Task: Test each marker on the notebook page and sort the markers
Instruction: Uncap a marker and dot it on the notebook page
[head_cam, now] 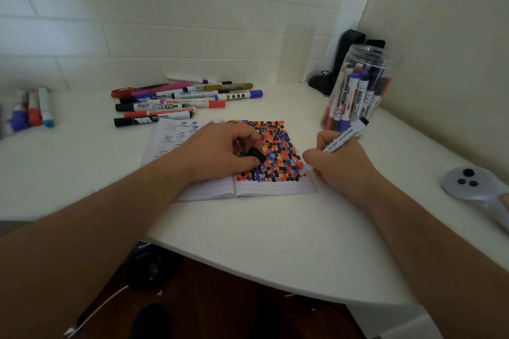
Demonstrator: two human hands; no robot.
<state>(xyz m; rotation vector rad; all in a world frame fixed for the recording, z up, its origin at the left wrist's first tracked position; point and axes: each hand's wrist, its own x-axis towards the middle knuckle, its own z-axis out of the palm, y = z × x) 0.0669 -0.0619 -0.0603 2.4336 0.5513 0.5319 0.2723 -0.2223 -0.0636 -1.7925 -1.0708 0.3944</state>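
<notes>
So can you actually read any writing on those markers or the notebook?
"M": large letter on the black marker nearest the notebook.
"M": large letters on markers in the jar.
Other marker labels, barcodes and the print on the marker in the right hand: too blurred.

A white marker (341, 142) is tilting tip-down onto the open notebook (272, 186), its right page lying covered in red, black and blue dabs.
</notes>
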